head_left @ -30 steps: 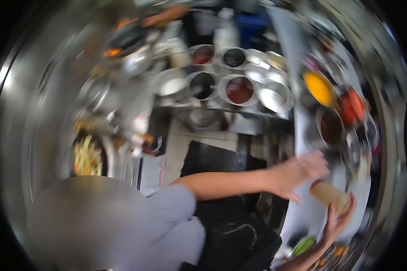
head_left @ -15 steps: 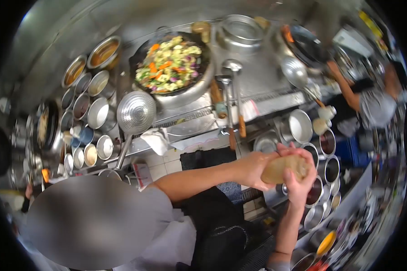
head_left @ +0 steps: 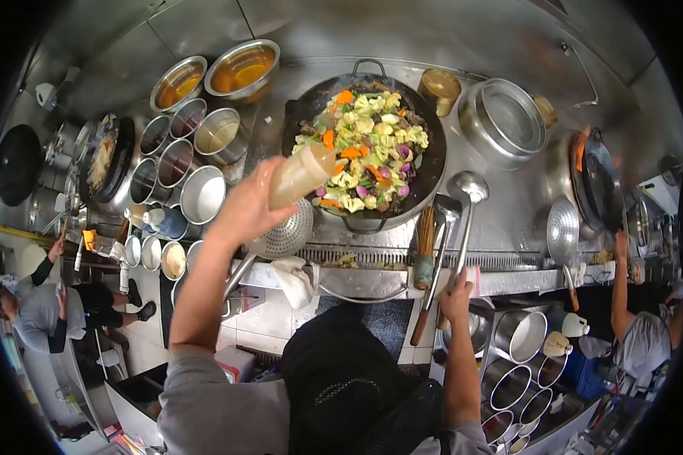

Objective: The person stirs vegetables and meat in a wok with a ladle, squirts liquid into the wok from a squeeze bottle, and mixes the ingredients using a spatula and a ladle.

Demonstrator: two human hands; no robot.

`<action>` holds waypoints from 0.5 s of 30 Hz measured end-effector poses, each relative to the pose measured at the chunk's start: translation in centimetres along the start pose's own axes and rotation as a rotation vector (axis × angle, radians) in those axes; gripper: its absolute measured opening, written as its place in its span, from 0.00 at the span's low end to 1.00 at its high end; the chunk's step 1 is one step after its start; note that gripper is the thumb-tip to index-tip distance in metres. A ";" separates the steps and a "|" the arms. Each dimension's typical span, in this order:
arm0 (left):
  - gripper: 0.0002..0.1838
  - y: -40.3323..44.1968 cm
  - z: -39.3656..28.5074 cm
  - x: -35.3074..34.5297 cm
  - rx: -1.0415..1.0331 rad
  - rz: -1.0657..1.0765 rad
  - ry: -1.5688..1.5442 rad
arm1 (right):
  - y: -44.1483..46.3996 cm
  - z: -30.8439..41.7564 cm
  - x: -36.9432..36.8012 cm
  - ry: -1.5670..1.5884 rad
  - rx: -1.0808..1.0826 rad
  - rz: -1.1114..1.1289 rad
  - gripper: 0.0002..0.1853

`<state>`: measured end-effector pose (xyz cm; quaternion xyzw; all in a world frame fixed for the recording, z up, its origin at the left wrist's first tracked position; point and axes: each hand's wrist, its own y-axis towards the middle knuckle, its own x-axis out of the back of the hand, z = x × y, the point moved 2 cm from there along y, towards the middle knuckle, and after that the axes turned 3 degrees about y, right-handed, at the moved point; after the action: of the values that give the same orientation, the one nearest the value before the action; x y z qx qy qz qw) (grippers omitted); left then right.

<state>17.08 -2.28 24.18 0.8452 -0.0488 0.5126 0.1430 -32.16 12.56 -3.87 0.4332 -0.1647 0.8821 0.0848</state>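
My left hand [head_left: 252, 206] is wrapped round a cloudy plastic squeeze bottle [head_left: 300, 176]. The bottle is tilted, its top end over the left side of a wok [head_left: 432, 178]. Cauliflower pieces [head_left: 360, 125], carrot slices and purple onion fill the wok. On the right, my right hand [head_left: 456, 297] is closed round the handle of a metal ladle [head_left: 470, 186], whose bowl rests on the steel stovetop. Beside it lie a spatula [head_left: 448, 206] with a wooden handle and a bamboo brush [head_left: 425, 250]. Behind the bottle, a perforated strainer [head_left: 284, 236] is partly hidden.
Several metal pots [head_left: 203, 195] and two bowls of amber liquid [head_left: 243, 70] stand to the left. A large steel pot [head_left: 502, 121] sits right of the wok. Further right, a co-worker's arm [head_left: 622, 288] is near another wok [head_left: 601, 182]. Another person [head_left: 42, 311] is at far left.
The bottle has moved from between both hands on the right to over the wok, in my left hand. My right hand has let go of it and taken the ladle handle. The view has turned.
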 end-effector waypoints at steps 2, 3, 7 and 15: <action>0.46 3.7 1.3 2.2 -0.074 0.149 0.217 | 0.3 -0.7 1.6 -0.144 0.256 -0.255 0.50; 0.46 5.7 1.5 2.9 -0.078 0.144 0.219 | 0.3 -0.2 3.9 -0.013 0.132 -0.122 0.45; 0.42 13.5 0.4 2.7 -0.110 0.395 0.699 | -3.7 6.9 10.3 0.124 0.111 -0.079 0.38; 0.36 23.7 -9.4 -0.5 -0.150 0.590 0.976 | -2.2 18.8 14.7 1.037 -0.031 0.480 0.35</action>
<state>3.36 -22.22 32.38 0.4489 -0.2471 0.8567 0.0596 -26.62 7.85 19.01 -0.1071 -0.2083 0.9713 -0.0417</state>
